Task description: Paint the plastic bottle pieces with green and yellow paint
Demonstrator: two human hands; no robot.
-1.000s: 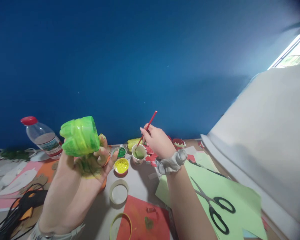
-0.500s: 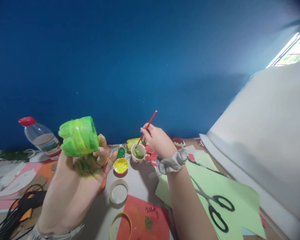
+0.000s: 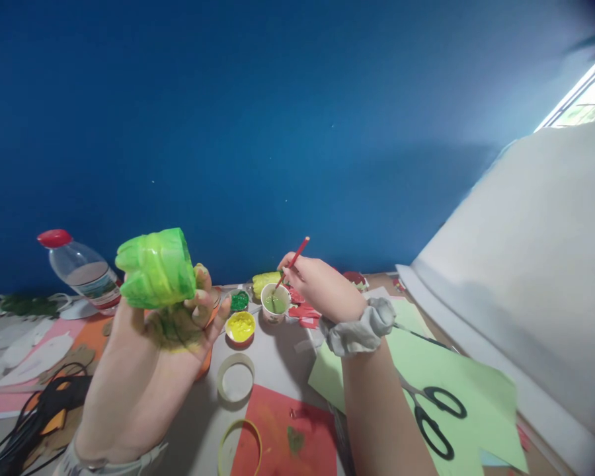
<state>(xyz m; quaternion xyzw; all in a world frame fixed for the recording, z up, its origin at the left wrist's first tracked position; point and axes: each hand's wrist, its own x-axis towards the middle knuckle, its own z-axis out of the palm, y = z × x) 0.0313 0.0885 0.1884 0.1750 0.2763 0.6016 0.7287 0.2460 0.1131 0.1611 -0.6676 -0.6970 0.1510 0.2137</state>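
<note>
My left hand [image 3: 173, 330], smeared with green and yellow paint, holds up a cut-off bottle bottom [image 3: 155, 270] painted bright green with yellow streaks. Its open end faces right. In my right hand [image 3: 317, 281] is a paintbrush with a red handle [image 3: 296, 256], its tip down in a paper cup [image 3: 274, 316] of murky green water. Beside the cup stand a small tub of yellow paint [image 3: 240, 326] and a tub of dark green paint [image 3: 238, 301]. A yellow-painted bottle piece [image 3: 266, 283] lies just behind the cup.
A clear bottle with a red cap [image 3: 86, 274] leans at the left. Black-handled scissors [image 3: 434, 410] rest on light green paper [image 3: 476, 390]. Tape rings [image 3: 235, 378] and red paper [image 3: 282, 436] lie in front, black cables [image 3: 34, 410] at lower left. A blue wall rises behind.
My right hand and the paintbrush have dipped lower, the brush going deeper into the cup, and the wrist has swung slightly right. My left hand has barely moved.
</note>
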